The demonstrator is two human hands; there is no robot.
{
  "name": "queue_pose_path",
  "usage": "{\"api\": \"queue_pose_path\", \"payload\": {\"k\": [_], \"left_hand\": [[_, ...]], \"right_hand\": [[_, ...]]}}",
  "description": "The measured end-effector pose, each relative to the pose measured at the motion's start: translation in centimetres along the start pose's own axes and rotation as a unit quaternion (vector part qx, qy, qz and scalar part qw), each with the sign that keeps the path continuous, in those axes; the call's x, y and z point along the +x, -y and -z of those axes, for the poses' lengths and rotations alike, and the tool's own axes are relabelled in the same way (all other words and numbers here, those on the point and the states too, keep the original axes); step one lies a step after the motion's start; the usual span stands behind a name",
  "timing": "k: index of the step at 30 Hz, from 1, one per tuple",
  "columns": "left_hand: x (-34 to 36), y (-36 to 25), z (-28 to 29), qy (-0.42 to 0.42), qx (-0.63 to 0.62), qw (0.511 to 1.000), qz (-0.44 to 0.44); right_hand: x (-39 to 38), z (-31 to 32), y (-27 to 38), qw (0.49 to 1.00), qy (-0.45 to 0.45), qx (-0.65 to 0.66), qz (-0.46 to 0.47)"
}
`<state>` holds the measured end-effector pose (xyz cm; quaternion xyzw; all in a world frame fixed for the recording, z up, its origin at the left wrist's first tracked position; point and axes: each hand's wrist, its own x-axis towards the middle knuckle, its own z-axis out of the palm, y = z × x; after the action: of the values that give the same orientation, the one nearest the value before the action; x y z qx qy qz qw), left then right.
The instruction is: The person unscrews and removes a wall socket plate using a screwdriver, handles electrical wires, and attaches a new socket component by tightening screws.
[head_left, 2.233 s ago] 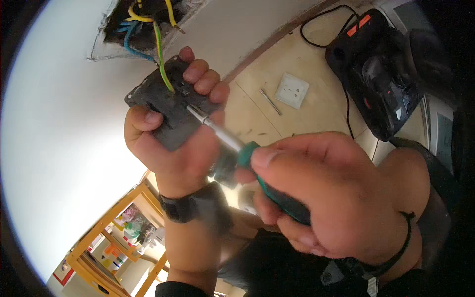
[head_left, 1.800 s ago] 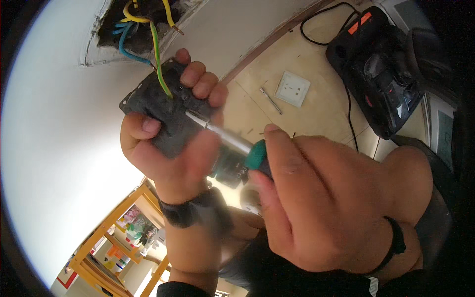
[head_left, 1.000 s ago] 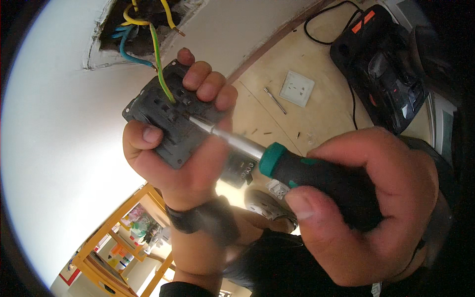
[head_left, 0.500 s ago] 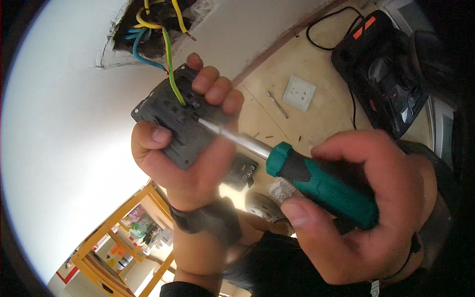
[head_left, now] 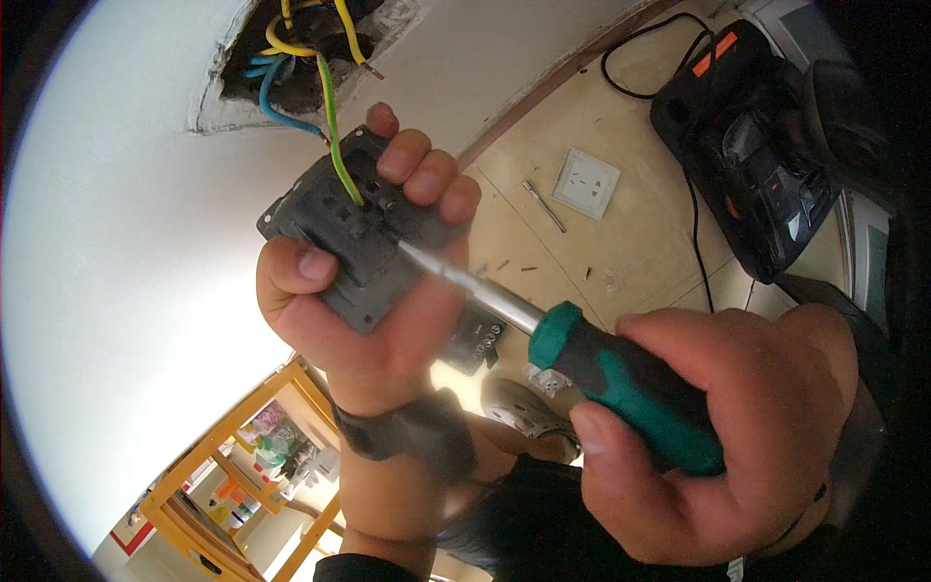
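My left hand [head_left: 359,320] grips a dark grey wall socket [head_left: 335,209] by its sides, its back turned toward me. A green-and-yellow wire [head_left: 335,145] runs from the wall hole into the back of the socket. My right hand [head_left: 718,417] is wrapped round the green and black handle of a screwdriver [head_left: 621,383]. The screwdriver's metal tip is close to the socket's back, beside the wire's end; whether it touches cannot be made out. A blue wire [head_left: 286,114] ends at the socket's upper edge, and a yellow wire [head_left: 354,39] hangs loose with a bare end.
The rough wall hole [head_left: 242,73] is at the top left. On the tiled floor lie a white socket plate [head_left: 586,183], a metal bit [head_left: 543,206], small scraps and a black tool case [head_left: 742,145] with a cable. Below stand a shoe [head_left: 524,407] and a wooden frame [head_left: 233,427].
The screwdriver and my right hand have shifted slightly down, and the tip has drawn back a little along the socket. My left hand and the socket stay nearly still.
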<state>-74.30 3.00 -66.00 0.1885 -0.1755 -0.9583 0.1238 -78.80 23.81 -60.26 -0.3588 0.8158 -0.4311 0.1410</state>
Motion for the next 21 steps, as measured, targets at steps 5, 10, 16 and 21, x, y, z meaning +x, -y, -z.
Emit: {"api": "queue_pose_path", "payload": {"k": [5, 10, 16, 21], "left_hand": [[0.0, 0.4, 0.1, 0.001, -0.014, 1.000, 0.005], [-0.1, 0.1, 0.0, 0.000, -0.025, 1.000, 0.016], [-0.5, 0.9, -0.8, -0.014, -0.139, 0.988, 0.059], [-1.2, 1.3, -2.9, -0.074, -0.204, 0.975, 0.042]], "right_hand": [[-0.2, -0.1, 0.3, 0.998, -0.016, 0.045, -0.029], [0.8, 1.2, -0.8, 0.990, 0.050, 0.128, -0.012], [-0.7, 2.2, -0.3, 0.982, 0.038, 0.105, -0.149], [-2.4, 1.6, 0.1, 0.970, -0.030, 0.043, -0.236]]}}
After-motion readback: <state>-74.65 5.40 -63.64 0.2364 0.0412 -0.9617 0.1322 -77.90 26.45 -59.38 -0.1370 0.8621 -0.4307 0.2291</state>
